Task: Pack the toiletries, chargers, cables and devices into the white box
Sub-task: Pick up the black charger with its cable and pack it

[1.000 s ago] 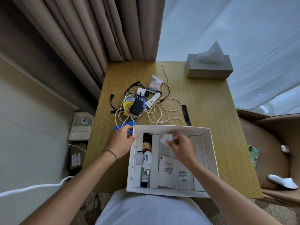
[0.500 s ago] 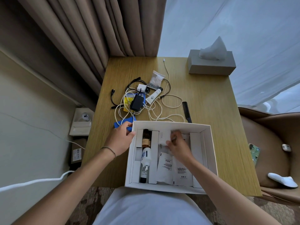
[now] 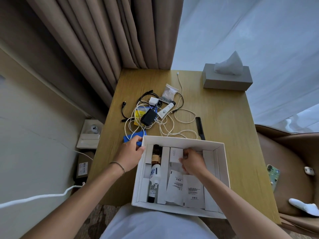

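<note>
A white box [image 3: 222, 171] sat at the table's [image 3: 224, 121] six o'clock edge. The left hand [image 3: 132, 152] gripped its ten o'clock corner, just beside a blue card [image 3: 132, 137]. The right hand [image 3: 191, 162] reached inside, fingers curled against a small white carton [image 3: 176, 154] in the middle compartment. A brown bottle [image 3: 156, 155] and a white bottle [image 3: 155, 175] lay in the left slot. Toward twelve o'clock lay tangled white cables [image 3: 172, 128], a black charger [image 3: 148, 116], a white tube [image 3: 166, 110] and a black comb [image 3: 200, 128]; a tissue box [image 3: 227, 81] stood at two o'clock.
</note>
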`<action>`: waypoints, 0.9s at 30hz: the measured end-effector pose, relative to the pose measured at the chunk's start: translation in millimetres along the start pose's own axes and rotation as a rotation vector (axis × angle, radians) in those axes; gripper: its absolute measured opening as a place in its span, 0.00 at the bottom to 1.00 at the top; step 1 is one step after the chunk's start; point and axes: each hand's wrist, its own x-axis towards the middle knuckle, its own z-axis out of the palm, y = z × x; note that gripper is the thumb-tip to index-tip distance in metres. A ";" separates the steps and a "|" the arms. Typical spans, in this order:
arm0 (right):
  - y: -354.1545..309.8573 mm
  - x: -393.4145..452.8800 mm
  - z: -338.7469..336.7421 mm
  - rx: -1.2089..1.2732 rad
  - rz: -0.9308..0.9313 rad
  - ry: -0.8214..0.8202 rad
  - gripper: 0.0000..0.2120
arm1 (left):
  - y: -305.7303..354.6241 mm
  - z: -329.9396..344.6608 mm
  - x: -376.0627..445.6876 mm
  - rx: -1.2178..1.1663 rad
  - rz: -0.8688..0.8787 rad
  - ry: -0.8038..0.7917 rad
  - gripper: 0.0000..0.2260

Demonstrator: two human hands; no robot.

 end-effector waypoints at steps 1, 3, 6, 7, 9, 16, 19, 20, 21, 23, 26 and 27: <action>-4.0 -1.7 -5.4 -0.105 -0.026 -0.019 0.03 | 0.5 -2.4 0.6 0.010 0.000 -0.002 0.11; -15.8 -6.8 -18.9 -0.230 -0.074 -0.013 0.07 | 3.4 -9.2 3.2 0.055 0.006 0.035 0.10; -42.9 -15.9 -49.6 -0.204 -0.171 0.054 0.09 | 12.5 -19.7 14.9 0.098 0.041 0.138 0.09; -53.2 -18.0 -61.8 -0.169 -0.194 0.071 0.08 | 16.7 -22.6 21.1 0.103 0.058 0.159 0.08; -69.6 -15.8 -85.4 -0.114 -0.218 0.111 0.07 | 25.8 -26.5 35.4 0.116 0.089 0.174 0.08; -96.8 26.8 -124.4 -0.082 -0.241 0.152 0.08 | 46.6 -23.6 86.5 0.187 0.060 0.145 0.13; -104.1 50.8 -126.2 -0.049 -0.276 0.139 0.07 | 48.1 -17.2 105.1 0.231 0.038 0.125 0.17; -106.9 59.8 -125.8 -0.054 -0.291 0.140 0.08 | 48.4 -14.9 112.1 0.242 0.032 0.124 0.18; -109.8 69.2 -124.3 -0.057 -0.305 0.144 0.08 | 48.2 -12.7 119.4 0.255 0.026 0.124 0.19; -115.5 86.6 -118.9 -0.060 -0.327 0.143 0.08 | 46.6 -8.7 134.0 0.290 0.011 0.117 0.21; -119.9 108.2 -106.3 -0.082 -0.329 0.105 0.08 | 41.9 -0.9 152.7 0.363 -0.016 0.078 0.28; -120.7 114.1 -101.8 -0.094 -0.324 0.093 0.09 | 40.2 1.7 157.8 0.380 -0.021 0.065 0.30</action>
